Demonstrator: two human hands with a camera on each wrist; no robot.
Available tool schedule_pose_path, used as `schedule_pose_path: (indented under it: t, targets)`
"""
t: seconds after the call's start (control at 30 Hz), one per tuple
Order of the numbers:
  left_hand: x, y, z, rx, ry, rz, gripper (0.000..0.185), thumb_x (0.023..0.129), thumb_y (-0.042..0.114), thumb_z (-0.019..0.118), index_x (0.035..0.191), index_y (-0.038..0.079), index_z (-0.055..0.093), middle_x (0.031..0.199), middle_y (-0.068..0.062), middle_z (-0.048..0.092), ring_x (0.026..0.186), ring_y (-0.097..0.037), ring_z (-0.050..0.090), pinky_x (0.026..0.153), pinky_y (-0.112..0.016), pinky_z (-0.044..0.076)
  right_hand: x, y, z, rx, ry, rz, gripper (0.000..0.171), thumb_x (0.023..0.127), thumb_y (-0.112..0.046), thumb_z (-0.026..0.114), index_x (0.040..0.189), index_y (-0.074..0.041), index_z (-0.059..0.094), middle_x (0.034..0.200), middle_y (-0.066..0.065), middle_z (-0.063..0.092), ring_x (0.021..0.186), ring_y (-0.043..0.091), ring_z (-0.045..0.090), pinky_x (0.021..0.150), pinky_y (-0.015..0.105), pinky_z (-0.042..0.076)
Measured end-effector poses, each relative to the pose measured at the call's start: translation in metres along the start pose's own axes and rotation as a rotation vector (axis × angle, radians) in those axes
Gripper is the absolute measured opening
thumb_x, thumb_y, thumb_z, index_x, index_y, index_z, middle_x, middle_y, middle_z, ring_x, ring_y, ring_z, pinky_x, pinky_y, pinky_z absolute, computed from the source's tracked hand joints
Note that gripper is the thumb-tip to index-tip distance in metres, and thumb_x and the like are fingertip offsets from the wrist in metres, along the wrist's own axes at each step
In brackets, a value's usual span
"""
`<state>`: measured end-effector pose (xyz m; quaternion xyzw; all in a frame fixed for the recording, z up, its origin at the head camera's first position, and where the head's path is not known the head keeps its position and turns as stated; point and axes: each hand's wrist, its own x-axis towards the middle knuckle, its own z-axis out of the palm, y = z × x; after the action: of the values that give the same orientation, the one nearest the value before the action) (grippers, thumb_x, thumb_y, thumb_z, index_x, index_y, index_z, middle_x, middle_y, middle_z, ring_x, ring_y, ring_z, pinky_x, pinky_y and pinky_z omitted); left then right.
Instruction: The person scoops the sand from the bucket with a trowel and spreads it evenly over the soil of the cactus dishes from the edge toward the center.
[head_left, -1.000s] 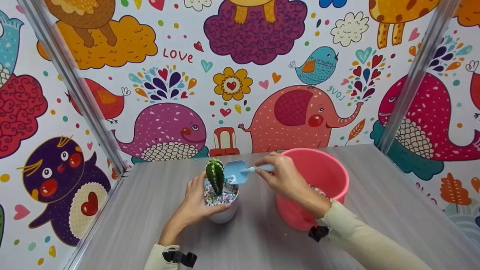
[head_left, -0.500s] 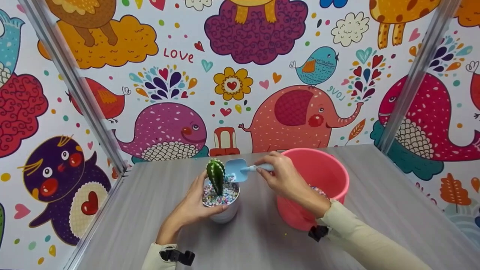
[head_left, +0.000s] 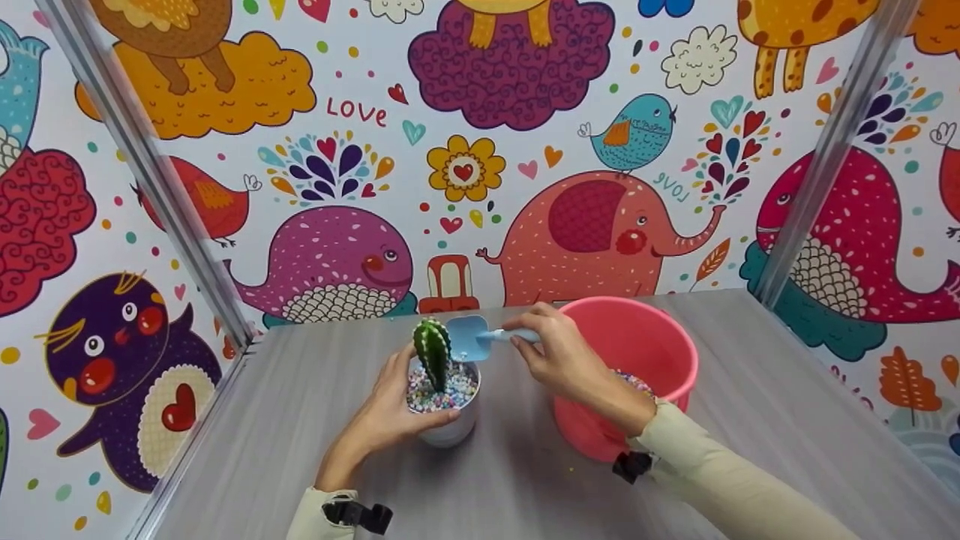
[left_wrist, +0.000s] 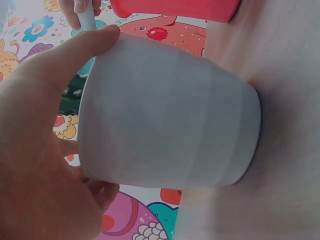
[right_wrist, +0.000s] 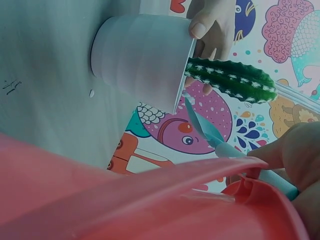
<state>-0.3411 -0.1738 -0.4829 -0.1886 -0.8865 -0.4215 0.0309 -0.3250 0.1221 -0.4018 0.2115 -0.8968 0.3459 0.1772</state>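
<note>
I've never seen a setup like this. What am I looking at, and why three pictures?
No machine here: a person works with bare hands, wearing three cameras. The wide picture comes from the head; the other two from each wrist, so they look tilted. On the grey table stand a white pot with a cactus set in coloured pebbles, and a pink bucket. The left hand holds the pot. The right hand holds a blue scoop over the pot, beside the cactus.
</note>
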Motion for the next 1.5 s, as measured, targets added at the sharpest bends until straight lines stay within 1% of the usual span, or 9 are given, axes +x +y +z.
schedule_pose_path:
  t: [0.1, 0.33, 0.5, 0.67, 0.8, 1.0, 1.13, 1.37, 1.5]
  targets:
    - [0.0, 0.0, -0.001, -0.002, -0.003, 0.004, 0.123, 0.073, 0.062, 0.094, 0.17, 0.03, 0.025, 0.168, -0.013, 0.038, 0.155, -0.041, 0.041, 0.123, -0.073, 0.037, 0.0, 0.0, 0.0, 0.008, -0.005, 0.008, 0.025, 0.098, -0.002, 0.077, 0.121, -0.01, 0.082, 0.117, 0.008, 0.07, 0.106, 0.02, 0.066, 0.089, 0.043, 0.067]
    - [0.0, -0.002, 0.0, 0.0, -0.014, -0.012, 0.121, 0.074, 0.062, 0.093, 0.17, 0.032, 0.025, 0.171, -0.011, 0.036, 0.158, -0.038, 0.037, 0.123, -0.075, 0.035, -0.001, -0.003, 0.002, -0.037, -0.015, -0.013, 0.028, 0.097, -0.002, 0.077, 0.124, -0.01, 0.08, 0.118, 0.007, 0.069, 0.108, 0.018, 0.064, 0.089, 0.036, 0.066]
    - [0.001, -0.003, 0.0, -0.007, -0.019, -0.018, 0.12, 0.075, 0.063, 0.092, 0.17, 0.032, 0.025, 0.174, -0.01, 0.032, 0.161, -0.038, 0.034, 0.124, -0.075, 0.034, -0.001, -0.005, 0.003, -0.034, -0.03, -0.005, 0.03, 0.097, -0.003, 0.078, 0.126, -0.012, 0.08, 0.119, 0.005, 0.068, 0.11, 0.016, 0.062, 0.089, 0.035, 0.065]
    - [0.0, -0.004, 0.0, -0.024, -0.02, -0.013, 0.119, 0.076, 0.061, 0.092, 0.169, 0.03, 0.026, 0.175, -0.012, 0.032, 0.161, -0.04, 0.034, 0.124, -0.075, 0.034, 0.002, -0.007, 0.007, -0.032, -0.03, -0.032, 0.031, 0.098, -0.002, 0.076, 0.128, -0.01, 0.079, 0.117, 0.005, 0.067, 0.108, 0.016, 0.062, 0.088, 0.034, 0.065]
    - [-0.001, -0.003, 0.0, -0.038, -0.022, -0.006, 0.119, 0.076, 0.061, 0.093, 0.169, 0.028, 0.026, 0.174, -0.013, 0.034, 0.16, -0.042, 0.035, 0.124, -0.074, 0.034, 0.004, -0.007, 0.01, -0.02, -0.032, -0.046, 0.031, 0.099, -0.001, 0.075, 0.128, -0.009, 0.078, 0.119, 0.006, 0.066, 0.109, 0.02, 0.064, 0.09, 0.036, 0.066]
    - [-0.001, -0.002, -0.001, -0.044, -0.027, 0.002, 0.121, 0.075, 0.06, 0.093, 0.17, 0.026, 0.025, 0.173, -0.013, 0.034, 0.16, -0.041, 0.036, 0.125, -0.074, 0.033, 0.006, -0.007, 0.013, -0.009, -0.035, -0.058, 0.032, 0.099, 0.0, 0.075, 0.13, -0.009, 0.077, 0.126, 0.007, 0.066, 0.114, 0.019, 0.064, 0.096, 0.037, 0.065]
    - [0.0, -0.002, -0.001, -0.044, -0.026, 0.001, 0.122, 0.076, 0.059, 0.093, 0.171, 0.026, 0.025, 0.174, -0.013, 0.034, 0.16, -0.04, 0.036, 0.125, -0.074, 0.032, 0.006, -0.008, 0.014, -0.01, -0.027, -0.062, 0.033, 0.099, 0.0, 0.075, 0.13, -0.01, 0.076, 0.126, 0.006, 0.065, 0.115, 0.019, 0.063, 0.097, 0.037, 0.065]
    - [-0.001, -0.002, 0.001, -0.028, -0.031, -0.028, 0.126, 0.075, 0.063, 0.091, 0.172, 0.022, 0.022, 0.176, -0.014, 0.029, 0.162, -0.04, 0.032, 0.127, -0.074, 0.03, 0.005, -0.007, 0.015, -0.034, 0.024, -0.138, 0.031, 0.098, 0.004, 0.074, 0.127, -0.005, 0.077, 0.121, 0.011, 0.066, 0.112, 0.022, 0.065, 0.093, 0.039, 0.065]
    - [-0.002, -0.002, 0.001, -0.031, -0.029, -0.025, 0.124, 0.075, 0.062, 0.091, 0.172, 0.025, 0.023, 0.175, -0.013, 0.031, 0.161, -0.04, 0.034, 0.125, -0.075, 0.031, 0.003, -0.008, 0.013, -0.026, 0.032, -0.119, 0.03, 0.099, 0.001, 0.075, 0.127, -0.007, 0.078, 0.121, 0.009, 0.067, 0.111, 0.019, 0.065, 0.092, 0.035, 0.066]
